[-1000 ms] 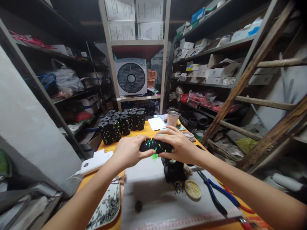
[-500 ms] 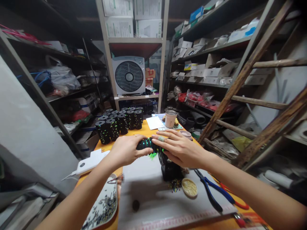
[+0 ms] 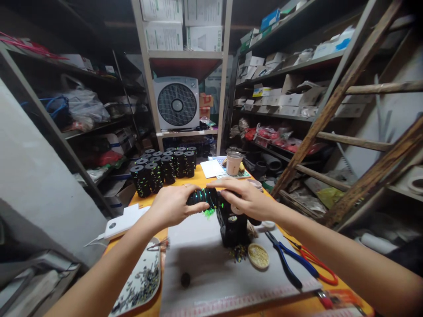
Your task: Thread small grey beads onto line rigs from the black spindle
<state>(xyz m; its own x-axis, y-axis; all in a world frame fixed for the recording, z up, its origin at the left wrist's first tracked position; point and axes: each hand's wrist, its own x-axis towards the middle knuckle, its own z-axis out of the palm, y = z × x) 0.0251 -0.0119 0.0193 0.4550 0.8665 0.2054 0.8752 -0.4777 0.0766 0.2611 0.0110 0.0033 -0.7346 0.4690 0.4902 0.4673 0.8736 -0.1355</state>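
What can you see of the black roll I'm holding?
The black roll is a ridged cylinder, seemingly wound cord, flecked bright green and turquoise. It's held sideways above the white sheet, a green tuft below. The left hand grips its left part; the right hand curves over its right end, by the black device, contact unclear.

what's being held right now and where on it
The spool: the left grip has it around its left end; the right grip is by its right end, hold unclear.
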